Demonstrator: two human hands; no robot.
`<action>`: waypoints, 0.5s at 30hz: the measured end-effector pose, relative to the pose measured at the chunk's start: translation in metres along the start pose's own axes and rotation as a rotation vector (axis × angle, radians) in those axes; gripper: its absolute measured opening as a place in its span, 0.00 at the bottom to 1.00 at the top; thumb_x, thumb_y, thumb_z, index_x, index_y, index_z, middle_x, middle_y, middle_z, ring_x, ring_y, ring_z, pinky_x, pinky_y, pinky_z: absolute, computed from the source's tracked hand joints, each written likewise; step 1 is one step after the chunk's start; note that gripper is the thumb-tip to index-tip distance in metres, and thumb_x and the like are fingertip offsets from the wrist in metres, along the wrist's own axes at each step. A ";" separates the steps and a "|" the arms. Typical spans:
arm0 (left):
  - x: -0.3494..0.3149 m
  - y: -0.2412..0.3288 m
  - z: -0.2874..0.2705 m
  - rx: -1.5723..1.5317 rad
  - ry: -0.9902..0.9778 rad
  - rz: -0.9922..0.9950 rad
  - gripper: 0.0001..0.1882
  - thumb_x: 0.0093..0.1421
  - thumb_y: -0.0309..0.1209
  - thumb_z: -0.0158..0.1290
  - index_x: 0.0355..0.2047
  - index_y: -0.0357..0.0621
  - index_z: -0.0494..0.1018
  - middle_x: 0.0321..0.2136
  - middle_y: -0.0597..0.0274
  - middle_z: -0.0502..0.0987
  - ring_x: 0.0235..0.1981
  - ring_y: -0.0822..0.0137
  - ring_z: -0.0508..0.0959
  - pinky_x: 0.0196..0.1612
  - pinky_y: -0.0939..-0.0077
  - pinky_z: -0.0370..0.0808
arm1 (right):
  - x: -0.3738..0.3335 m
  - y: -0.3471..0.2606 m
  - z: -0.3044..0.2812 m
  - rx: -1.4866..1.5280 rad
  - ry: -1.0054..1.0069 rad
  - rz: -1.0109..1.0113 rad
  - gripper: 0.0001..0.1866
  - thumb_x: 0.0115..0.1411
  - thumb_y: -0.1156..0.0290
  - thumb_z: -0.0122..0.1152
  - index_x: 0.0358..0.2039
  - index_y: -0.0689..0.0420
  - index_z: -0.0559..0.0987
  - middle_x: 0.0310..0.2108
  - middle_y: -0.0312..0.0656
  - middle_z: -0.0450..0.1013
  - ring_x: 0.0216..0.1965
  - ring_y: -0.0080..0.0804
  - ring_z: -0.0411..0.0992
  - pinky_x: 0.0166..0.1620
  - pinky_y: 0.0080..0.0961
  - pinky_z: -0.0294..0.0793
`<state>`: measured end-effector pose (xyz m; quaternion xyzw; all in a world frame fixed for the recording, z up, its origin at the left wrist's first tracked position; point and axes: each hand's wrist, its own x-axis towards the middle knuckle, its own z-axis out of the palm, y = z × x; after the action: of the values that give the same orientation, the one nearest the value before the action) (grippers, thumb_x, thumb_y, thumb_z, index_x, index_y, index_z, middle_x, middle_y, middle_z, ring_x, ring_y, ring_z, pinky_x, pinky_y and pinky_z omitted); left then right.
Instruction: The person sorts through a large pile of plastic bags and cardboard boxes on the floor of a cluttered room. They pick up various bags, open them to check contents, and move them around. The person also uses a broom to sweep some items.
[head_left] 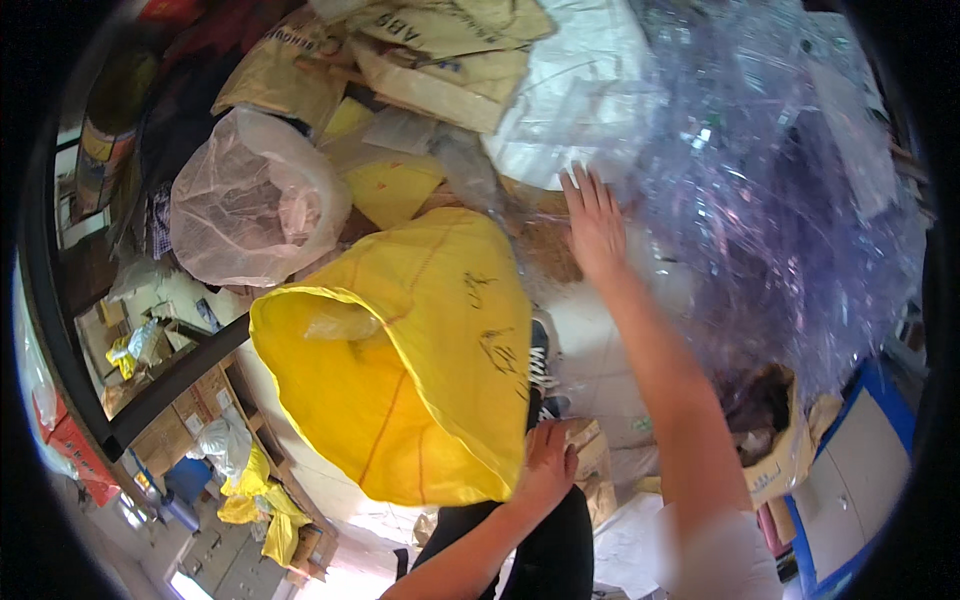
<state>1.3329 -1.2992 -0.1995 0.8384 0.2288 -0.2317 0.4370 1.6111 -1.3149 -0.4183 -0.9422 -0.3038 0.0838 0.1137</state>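
A big yellow woven sack with dark handwriting and red stitching lies in front of me. Its wide mouth gapes toward the lower left, and a scrap of clear plastic shows inside. At the right end of its rim my left hand is closed on the sack's edge, its fingers partly hidden. My right hand reaches far forward, fingers stretched out, with the fingertips at the lower edge of a white sack. Brown paper lies beside my left hand.
A large heap of clear, bluish plastic strips fills the right side. A bin with a translucent liner stands at the left. Brown paper sacks are piled at the back. A dark metal frame and cartons are at the lower left.
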 end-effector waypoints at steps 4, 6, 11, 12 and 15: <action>0.035 -0.011 -0.023 -0.050 0.120 0.071 0.21 0.54 0.20 0.56 0.50 0.38 0.70 0.43 0.45 0.74 0.44 0.44 0.75 0.48 0.54 0.72 | 0.125 -0.056 0.033 -0.015 -0.018 0.012 0.55 0.49 0.65 0.77 0.74 0.37 0.54 0.74 0.47 0.48 0.70 0.52 0.55 0.69 0.49 0.58; 0.040 -0.016 -0.048 0.170 0.072 0.173 0.21 0.55 0.24 0.58 0.50 0.41 0.71 0.41 0.49 0.75 0.44 0.45 0.75 0.47 0.54 0.73 | 0.155 -0.066 0.047 0.027 -0.243 0.153 0.47 0.56 0.67 0.69 0.73 0.32 0.55 0.74 0.47 0.50 0.67 0.52 0.60 0.65 0.49 0.64; 0.032 -0.021 -0.060 0.264 0.067 0.058 0.19 0.56 0.28 0.59 0.49 0.44 0.72 0.42 0.52 0.76 0.45 0.46 0.76 0.47 0.53 0.74 | 0.165 -0.039 0.046 0.017 -0.257 0.018 0.36 0.51 0.71 0.69 0.62 0.41 0.70 0.53 0.44 0.72 0.53 0.47 0.74 0.51 0.42 0.77; 0.027 -0.024 -0.056 0.240 0.077 0.013 0.19 0.56 0.28 0.59 0.49 0.44 0.72 0.42 0.52 0.76 0.46 0.46 0.76 0.47 0.53 0.74 | 0.159 -0.023 0.038 -0.008 -0.174 -0.057 0.32 0.51 0.71 0.68 0.58 0.43 0.73 0.51 0.43 0.73 0.51 0.46 0.75 0.50 0.42 0.77; 0.011 -0.031 -0.028 0.370 0.272 -0.009 0.18 0.56 0.29 0.59 0.48 0.45 0.73 0.43 0.52 0.77 0.46 0.47 0.76 0.48 0.52 0.75 | 0.113 0.013 0.009 0.002 -0.134 -0.119 0.19 0.56 0.70 0.59 0.49 0.48 0.80 0.47 0.45 0.76 0.45 0.47 0.77 0.48 0.42 0.78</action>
<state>1.3283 -1.2577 -0.2113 0.9268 0.2430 -0.1565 0.2397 1.7064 -1.2570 -0.4407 -0.9147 -0.3660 0.1399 0.0988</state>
